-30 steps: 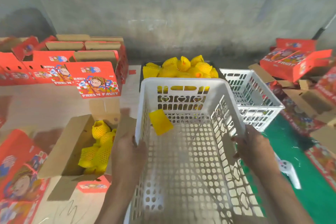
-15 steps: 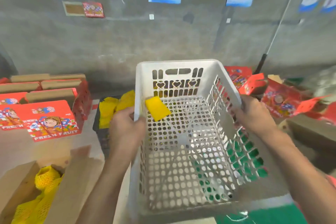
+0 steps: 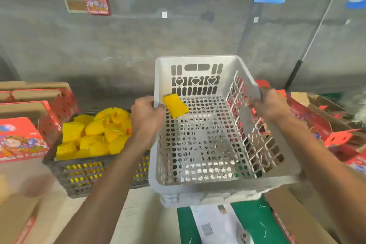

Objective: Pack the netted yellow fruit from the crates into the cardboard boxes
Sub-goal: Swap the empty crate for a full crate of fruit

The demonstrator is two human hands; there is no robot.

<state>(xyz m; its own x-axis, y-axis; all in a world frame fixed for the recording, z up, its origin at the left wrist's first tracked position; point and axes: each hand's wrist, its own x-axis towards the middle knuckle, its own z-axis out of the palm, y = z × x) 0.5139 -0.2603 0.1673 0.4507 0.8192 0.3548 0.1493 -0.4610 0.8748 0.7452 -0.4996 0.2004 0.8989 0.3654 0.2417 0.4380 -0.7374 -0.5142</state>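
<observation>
Both hands hold a white plastic crate up in the air, tilted toward the person. The left hand has its grip clenched around the left rim of the crate, and the right hand is grasping the right rim with curled fingers. Inside this crate there is only one flat yellow foam net, lying against the left wall just beside the left hand. The netted yellow fruit is piled in a dark plastic crate, which stands on the counter to the left of the white one, partly behind the left forearm. Red printed cardboard boxes stand at the far left, and more red cardboard boxes lie open at the right, behind the right arm. Under the white crate a green mat shows, with a white paper sheet lying on it.
</observation>
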